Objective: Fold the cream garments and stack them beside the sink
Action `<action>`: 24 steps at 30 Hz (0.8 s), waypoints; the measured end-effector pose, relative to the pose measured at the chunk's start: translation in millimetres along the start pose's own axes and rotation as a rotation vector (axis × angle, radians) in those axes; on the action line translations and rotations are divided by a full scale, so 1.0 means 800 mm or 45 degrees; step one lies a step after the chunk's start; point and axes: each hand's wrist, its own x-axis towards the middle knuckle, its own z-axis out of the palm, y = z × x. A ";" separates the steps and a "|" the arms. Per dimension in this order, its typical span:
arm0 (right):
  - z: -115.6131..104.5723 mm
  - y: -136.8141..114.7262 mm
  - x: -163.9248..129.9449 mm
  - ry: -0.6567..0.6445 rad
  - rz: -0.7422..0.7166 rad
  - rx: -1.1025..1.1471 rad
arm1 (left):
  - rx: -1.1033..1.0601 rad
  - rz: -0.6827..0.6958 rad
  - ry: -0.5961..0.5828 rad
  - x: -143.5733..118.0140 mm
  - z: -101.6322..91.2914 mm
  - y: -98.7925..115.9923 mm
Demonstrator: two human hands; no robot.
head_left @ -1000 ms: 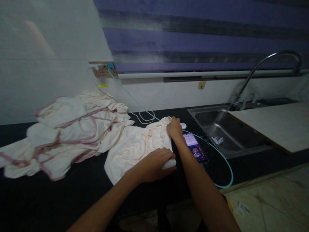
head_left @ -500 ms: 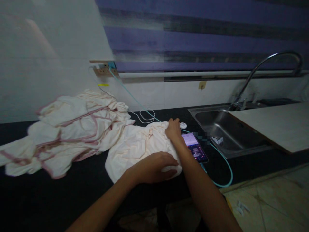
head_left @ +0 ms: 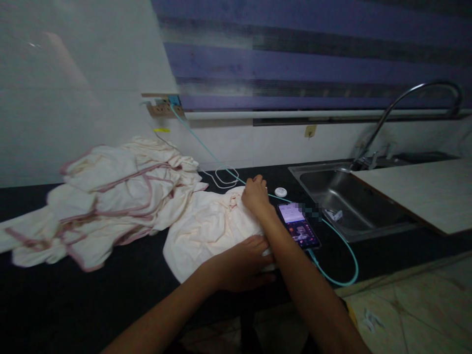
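Observation:
A cream cloth [head_left: 206, 231] lies spread on the black counter [head_left: 110, 300] in front of me. My left hand [head_left: 241, 263] presses on its near right corner, fingers curled over the edge. My right hand [head_left: 254, 195] grips the cloth's far right corner in a closed fist. Left of it sits a rumpled pile of cream cloths with pink trim [head_left: 110, 196].
A lit phone [head_left: 298, 231] lies right of the cloth, plugged into a teal cable [head_left: 342, 255] running from a wall socket [head_left: 164, 105]. A coiled white cable [head_left: 223, 177] and a small white disc [head_left: 280, 191] lie behind. A steel sink [head_left: 342, 196] with a tap [head_left: 405, 98] stands at right.
My right hand has pulled the far corner of the cloth a little left and back, off the phone. My left hand stays pressing on the near corner.

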 end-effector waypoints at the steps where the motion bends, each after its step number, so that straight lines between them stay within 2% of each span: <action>1: 0.005 -0.007 0.000 -0.013 -0.005 0.036 | -0.085 0.014 -0.003 0.001 -0.007 0.006; 3: 0.019 -0.017 0.000 -0.050 0.038 0.116 | -0.363 0.036 -0.068 -0.003 -0.026 0.012; 5: 0.037 -0.021 -0.003 -0.047 0.108 0.175 | -0.638 -0.041 -0.136 -0.014 -0.045 0.008; 6: 0.046 -0.021 -0.005 -0.021 0.131 0.186 | -0.730 -0.145 -0.110 -0.021 -0.053 0.002; 8: 0.059 -0.017 -0.009 0.070 0.143 0.187 | -0.750 -0.446 0.134 -0.035 -0.061 -0.018; 10: 0.066 -0.011 -0.011 0.171 0.123 0.191 | -0.554 -0.724 0.468 -0.045 -0.059 -0.042; 12: 0.069 -0.003 -0.012 0.236 0.078 0.199 | -0.281 -0.877 0.641 -0.052 -0.048 -0.066; 13: 0.069 0.000 -0.012 0.243 0.051 0.195 | -0.164 -0.911 0.647 -0.055 -0.041 -0.076; 17: 0.073 0.017 -0.011 0.154 -0.012 0.124 | 0.171 -0.882 0.504 -0.070 -0.008 -0.100; 20: 0.076 0.027 -0.010 0.112 -0.031 0.104 | 0.368 -0.895 0.437 -0.086 0.011 -0.098; 24: 0.073 0.038 -0.010 0.088 -0.086 0.163 | 0.526 -1.040 0.387 -0.114 0.022 -0.082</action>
